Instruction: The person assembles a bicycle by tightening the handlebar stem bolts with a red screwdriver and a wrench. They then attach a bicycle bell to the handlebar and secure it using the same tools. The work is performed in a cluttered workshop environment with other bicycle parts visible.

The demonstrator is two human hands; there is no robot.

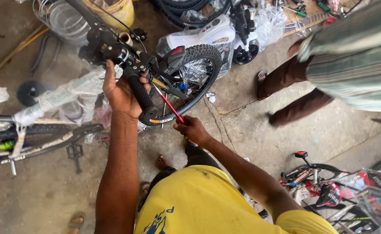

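Handlebar grip [139, 92], black and ribbed, sits in the left hand [122, 92], whose fingers wrap around it. Below and right of that hand, the right hand [192, 128] is closed on a red-handled screwdriver [169, 104], its tip apparently at the brake lever clamp [143, 65]. Behind both stands the front wheel [190, 82].

Two hands [121, 93] work here, with one red-shafted screwdriver [169, 105], one knobby bicycle wheel [190, 80] and one yellow bucket [119, 12].
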